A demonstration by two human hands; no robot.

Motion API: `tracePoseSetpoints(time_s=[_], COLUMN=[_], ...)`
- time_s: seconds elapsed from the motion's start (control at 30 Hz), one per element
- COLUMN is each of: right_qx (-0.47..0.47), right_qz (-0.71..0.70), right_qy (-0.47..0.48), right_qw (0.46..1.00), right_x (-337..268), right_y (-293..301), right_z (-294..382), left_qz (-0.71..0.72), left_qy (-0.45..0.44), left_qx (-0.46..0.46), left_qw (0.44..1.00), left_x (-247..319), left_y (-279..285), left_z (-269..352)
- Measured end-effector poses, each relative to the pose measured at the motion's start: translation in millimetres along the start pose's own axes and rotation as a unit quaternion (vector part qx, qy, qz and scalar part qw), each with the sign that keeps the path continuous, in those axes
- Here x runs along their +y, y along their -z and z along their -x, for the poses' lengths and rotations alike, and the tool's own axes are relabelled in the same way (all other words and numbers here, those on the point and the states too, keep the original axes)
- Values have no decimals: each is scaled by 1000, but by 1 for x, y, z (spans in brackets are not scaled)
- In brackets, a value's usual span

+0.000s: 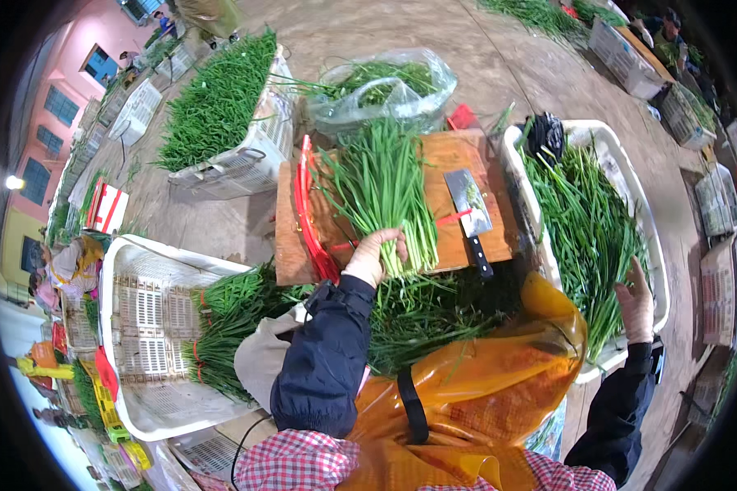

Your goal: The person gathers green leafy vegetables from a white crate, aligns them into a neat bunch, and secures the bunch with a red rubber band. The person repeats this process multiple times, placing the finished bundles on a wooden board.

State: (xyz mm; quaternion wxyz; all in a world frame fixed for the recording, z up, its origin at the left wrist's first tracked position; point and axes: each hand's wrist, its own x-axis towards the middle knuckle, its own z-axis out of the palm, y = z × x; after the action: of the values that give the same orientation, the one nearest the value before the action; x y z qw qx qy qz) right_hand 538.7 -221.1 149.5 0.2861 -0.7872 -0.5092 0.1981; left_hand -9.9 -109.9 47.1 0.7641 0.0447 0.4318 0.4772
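My left hand (378, 251) grips a loose bunch of garlic chives (384, 178) near its pale cut ends, on a wooden board (451, 150). The leaves fan out away from me. To the right of the bunch lies a cleaver (470, 205) with a black handle, a red strip (453, 217) touching its blade. Long red ties (310, 215) lie along the board's left side. Over the right-hand white crate (656, 258), heaped with loose chives (583, 221), my right hand (635, 301) is held with fingers apart and nothing in it.
A white plastic crate (153, 380) at left holds chive bundles (221, 344) tied in red. Beyond the board stand a clear plastic bag (427, 98) of greens and a crate full of chives (221, 98). Scraps (430, 313) lie below the board. Other people (77, 264) sit at far left.
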Motion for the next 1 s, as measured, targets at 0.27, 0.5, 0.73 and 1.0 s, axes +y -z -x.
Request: tracePoseSetpoints(time_s=[0.27,0.5,0.73,1.0], right_qx=[-342,-419,-427,-357], right_qz=[-54,-87,23,-132], right_qy=[385,628,657,607], right_qw=[856,650,621,697], right_x=[-270,-360,-338,-302], right_y=[-159,-316,-396,-415], right_z=[-7,29,-11,-50], left_qz=[66,49,-7,5], left_qy=[52,41,-5,41], left_qx=[-19,-43,7,8], left_qw=[996,997,1000,999], left_x=[-9,-22,-21,-20], left_y=[15,30,8,7], left_z=[-15,-30,-18,-19])
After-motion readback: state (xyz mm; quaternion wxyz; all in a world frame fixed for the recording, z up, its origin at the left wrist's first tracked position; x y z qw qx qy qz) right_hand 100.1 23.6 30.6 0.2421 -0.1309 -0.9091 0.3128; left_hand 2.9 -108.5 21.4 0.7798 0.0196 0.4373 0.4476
